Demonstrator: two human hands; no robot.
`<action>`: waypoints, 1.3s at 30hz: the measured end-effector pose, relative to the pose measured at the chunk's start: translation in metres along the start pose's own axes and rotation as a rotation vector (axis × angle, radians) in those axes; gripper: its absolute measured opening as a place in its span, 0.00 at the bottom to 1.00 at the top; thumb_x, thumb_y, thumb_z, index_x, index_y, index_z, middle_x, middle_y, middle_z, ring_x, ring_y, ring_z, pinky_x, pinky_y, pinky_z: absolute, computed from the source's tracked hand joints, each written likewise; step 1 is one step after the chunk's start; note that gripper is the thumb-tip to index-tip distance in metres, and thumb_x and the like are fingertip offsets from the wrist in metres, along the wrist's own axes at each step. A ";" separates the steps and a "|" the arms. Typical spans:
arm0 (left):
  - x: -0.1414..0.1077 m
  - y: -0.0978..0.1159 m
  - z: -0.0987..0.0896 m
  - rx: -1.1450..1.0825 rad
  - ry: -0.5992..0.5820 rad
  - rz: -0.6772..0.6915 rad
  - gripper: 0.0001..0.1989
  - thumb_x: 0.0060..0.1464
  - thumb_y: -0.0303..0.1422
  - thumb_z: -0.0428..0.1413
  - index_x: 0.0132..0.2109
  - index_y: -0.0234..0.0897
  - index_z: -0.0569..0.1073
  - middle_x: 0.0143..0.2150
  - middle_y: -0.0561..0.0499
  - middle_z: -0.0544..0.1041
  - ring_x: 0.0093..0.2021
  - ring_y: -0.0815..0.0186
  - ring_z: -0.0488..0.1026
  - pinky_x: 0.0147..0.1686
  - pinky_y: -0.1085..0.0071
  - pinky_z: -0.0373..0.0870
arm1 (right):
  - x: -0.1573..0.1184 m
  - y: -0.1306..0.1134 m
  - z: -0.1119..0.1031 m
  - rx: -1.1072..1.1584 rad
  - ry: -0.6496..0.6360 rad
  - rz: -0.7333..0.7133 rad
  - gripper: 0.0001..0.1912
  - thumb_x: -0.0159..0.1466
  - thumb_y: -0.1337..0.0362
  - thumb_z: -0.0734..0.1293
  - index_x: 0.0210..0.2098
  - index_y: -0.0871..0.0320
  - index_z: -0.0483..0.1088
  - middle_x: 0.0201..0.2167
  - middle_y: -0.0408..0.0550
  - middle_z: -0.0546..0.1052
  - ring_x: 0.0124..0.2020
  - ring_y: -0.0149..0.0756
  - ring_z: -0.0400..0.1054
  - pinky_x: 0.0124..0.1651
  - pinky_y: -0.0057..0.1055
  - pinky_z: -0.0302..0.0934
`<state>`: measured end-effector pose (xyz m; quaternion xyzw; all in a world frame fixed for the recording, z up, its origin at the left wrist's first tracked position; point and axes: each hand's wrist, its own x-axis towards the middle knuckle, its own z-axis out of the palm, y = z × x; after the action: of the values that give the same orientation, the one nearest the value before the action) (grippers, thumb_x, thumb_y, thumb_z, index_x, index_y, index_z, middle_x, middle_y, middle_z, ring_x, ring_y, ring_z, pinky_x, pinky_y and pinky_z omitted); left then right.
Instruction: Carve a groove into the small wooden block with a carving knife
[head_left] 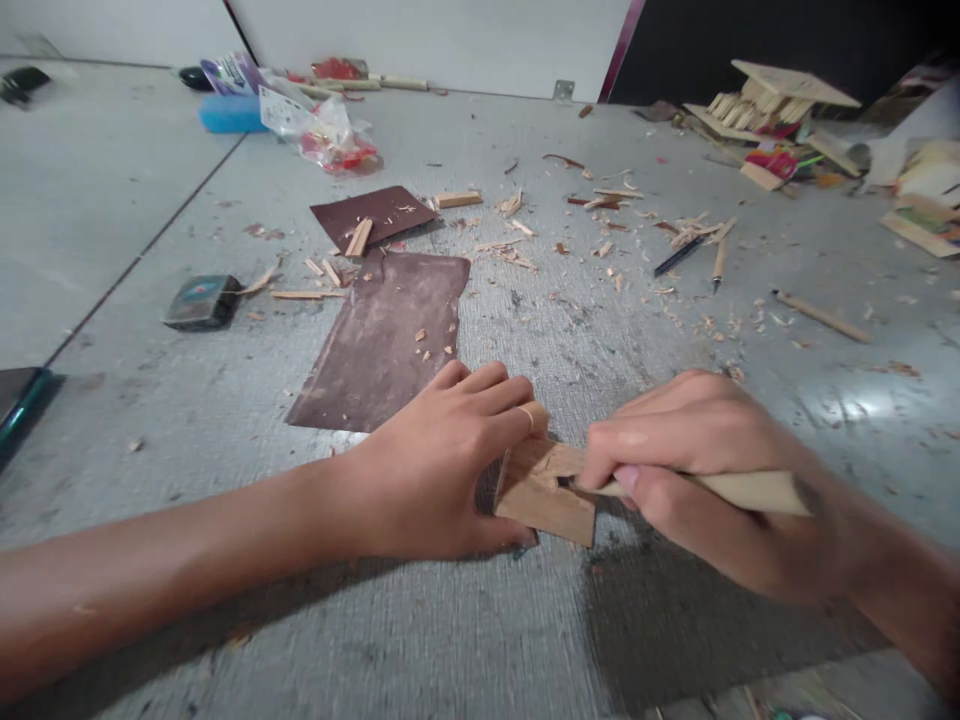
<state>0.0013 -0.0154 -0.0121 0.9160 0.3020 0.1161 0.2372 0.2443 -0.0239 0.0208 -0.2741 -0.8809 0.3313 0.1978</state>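
Note:
A small flat wood block (555, 505) lies on the grey surface between my hands. My left hand (457, 460) is closed on its left side, the thumb at the near edge and the fingers over the far edge; a ring shows on one finger. My right hand (697, 460) grips a carving tool (750, 490) with a pale wooden handle. The tool's dark tip touches the top of the block, where a cut mark shows. Beyond my left hand lies a sheet of brown sandpaper (390, 330) with wood chips on it.
A second sandpaper piece (390, 208) lies farther off, near a dark square block (201, 302). Wood shavings and more carving tools (821, 315) are scattered to the right. Plastic bags (322, 125) sit at the back left, a stack of wood pieces (765, 110) at the back right.

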 end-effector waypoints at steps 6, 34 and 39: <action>-0.001 -0.002 0.001 0.022 0.006 0.023 0.21 0.57 0.47 0.68 0.47 0.38 0.75 0.48 0.47 0.76 0.47 0.55 0.69 0.46 0.59 0.59 | 0.009 -0.007 0.000 -0.065 -0.062 0.061 0.13 0.66 0.68 0.60 0.24 0.56 0.61 0.18 0.37 0.58 0.19 0.27 0.51 0.26 0.34 0.44; 0.000 -0.007 0.006 -0.143 0.007 0.004 0.24 0.52 0.44 0.74 0.45 0.35 0.73 0.45 0.49 0.74 0.45 0.57 0.68 0.43 0.62 0.56 | -0.024 0.040 0.026 0.271 0.153 -0.213 0.16 0.73 0.67 0.55 0.33 0.57 0.70 0.24 0.40 0.60 0.25 0.31 0.53 0.32 0.35 0.48; 0.000 -0.007 0.005 -0.143 -0.005 -0.001 0.26 0.51 0.44 0.74 0.48 0.33 0.74 0.46 0.49 0.73 0.46 0.57 0.68 0.45 0.61 0.57 | -0.033 0.051 0.028 0.397 0.171 -0.130 0.17 0.73 0.64 0.57 0.36 0.56 0.77 0.25 0.42 0.68 0.26 0.31 0.58 0.33 0.35 0.51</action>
<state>0.0002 -0.0124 -0.0202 0.8968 0.2929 0.1348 0.3029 0.2727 -0.0253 -0.0402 -0.1993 -0.7943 0.4604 0.3426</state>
